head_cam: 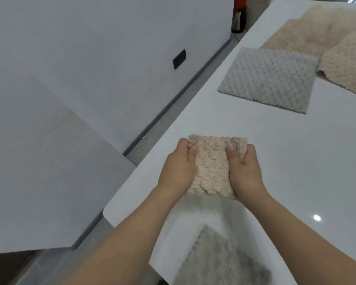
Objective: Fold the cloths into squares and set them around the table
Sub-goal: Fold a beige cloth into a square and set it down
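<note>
Beige folded cloth pinched at both sides by left grip and right grip; no writing readable.

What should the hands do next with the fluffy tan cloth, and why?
Probably lower the folded tan cloth onto the bare white table just below it and let go. The left hand and right hand grip its sides, it already looks square, and the grey cloth lies flat farther along.
</note>
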